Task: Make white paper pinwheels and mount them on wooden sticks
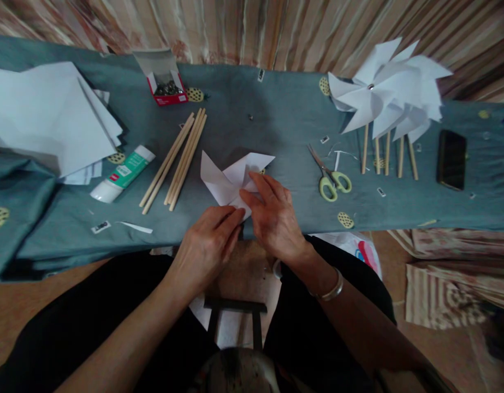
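Observation:
A white paper pinwheel (223, 183), folded into pointed blades, lies at the table's front edge between my hands. My left hand (211, 240) pinches its near corner, thumb and fingers pressed together on the paper. My right hand (274, 213) is closed on its right side, fingertips pressing a blade in toward the centre. A small metal pin (250, 117) rests on the cloth beyond the pinwheel. To the left lie several wooden sticks (188, 158). Scissors with green handles (330, 177) lie open on the right.
An open red box (170, 98) of metal pins stands at the back. A glue stick (123, 173) and a stack of white paper (47, 120) are on the left. Finished pinwheels on sticks (393, 90) and a black phone (451, 159) lie on the right. Paper scraps dot the cloth.

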A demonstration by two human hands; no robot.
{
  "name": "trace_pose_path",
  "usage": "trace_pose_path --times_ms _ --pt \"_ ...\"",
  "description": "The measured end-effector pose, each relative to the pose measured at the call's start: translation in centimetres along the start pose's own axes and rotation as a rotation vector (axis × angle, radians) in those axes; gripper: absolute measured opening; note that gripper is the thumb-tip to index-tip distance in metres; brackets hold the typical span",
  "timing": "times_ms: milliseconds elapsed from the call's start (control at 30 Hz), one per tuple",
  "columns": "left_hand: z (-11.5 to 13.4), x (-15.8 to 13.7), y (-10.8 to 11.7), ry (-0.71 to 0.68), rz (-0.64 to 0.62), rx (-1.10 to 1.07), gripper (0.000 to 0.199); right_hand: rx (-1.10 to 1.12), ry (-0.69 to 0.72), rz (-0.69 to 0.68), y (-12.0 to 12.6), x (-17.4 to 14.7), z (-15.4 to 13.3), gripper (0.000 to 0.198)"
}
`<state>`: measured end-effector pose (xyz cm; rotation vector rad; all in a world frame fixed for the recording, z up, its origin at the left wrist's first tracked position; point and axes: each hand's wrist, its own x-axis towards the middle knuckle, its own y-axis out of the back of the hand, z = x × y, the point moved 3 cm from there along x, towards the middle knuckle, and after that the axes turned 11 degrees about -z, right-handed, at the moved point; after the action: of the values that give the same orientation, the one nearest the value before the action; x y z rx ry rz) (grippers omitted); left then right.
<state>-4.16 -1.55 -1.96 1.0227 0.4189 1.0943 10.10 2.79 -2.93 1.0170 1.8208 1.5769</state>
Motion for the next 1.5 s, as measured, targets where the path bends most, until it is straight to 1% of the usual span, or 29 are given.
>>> trace_pose_path --times_ms 100,200,367,500,600,733,833,967,1067,1167,1267,1500 --pt "0.1 0.0 0.5 0.003 0.003 0.026 0.025 0.002 0.023 0.043 -0.1 0.2 -0.1 0.030" --pt "0.1 0.2 1.5 -0.011 0.034 0.044 0.024 -0.011 0.023 0.055 -0.3 0.4 -0.3 0.028" --pt "-0.9 0.8 2.7 -0.029 0.117 0.114 0.023 -0.005 0.027 0.013 -0.4 0.9 -0.8 0.029" --pt "-2.0 1.4 2.8 0.020 0.123 0.195 0.022 0.037 0.015 -0.034 -0.2 1.1 -1.4 0.035" --pt "-2.5 1.7 2.9 0.045 0.136 0.219 0.021 0.002 0.017 -0.027 -0.1 1.1 -1.9 0.036" --pt "-2.5 2.5 3.4 0.037 0.153 0.214 0.024 -0.036 0.031 -0.020 -0.3 1.2 -2.1 0.035" --pt "-2.2 3.4 3.6 0.023 0.099 0.223 0.025 0.034 0.010 -0.010 -0.4 1.3 -1.8 0.035" --pt "-1.8 4.3 3.5 0.029 -0.024 0.267 0.025 0.080 -0.051 -0.002 -0.5 0.9 -0.9 0.030" --pt "-1.7 4.5 3.0 0.011 -0.068 0.251 0.024 0.099 -0.063 -0.006 -0.5 0.5 -0.5 0.030" --pt "-1.8 4.5 2.4 -0.003 -0.063 0.231 0.024 0.115 -0.073 0.000 -0.5 0.3 -0.2 0.034" --pt "-2.0 4.5 1.9 -0.017 -0.030 0.216 0.025 0.145 -0.073 0.014 -0.6 0.1 0.0 0.038" --pt "-2.7 4.2 1.7 -0.027 -0.018 0.251 0.022 0.287 -0.054 0.069 -0.7 -0.2 0.6 0.042"
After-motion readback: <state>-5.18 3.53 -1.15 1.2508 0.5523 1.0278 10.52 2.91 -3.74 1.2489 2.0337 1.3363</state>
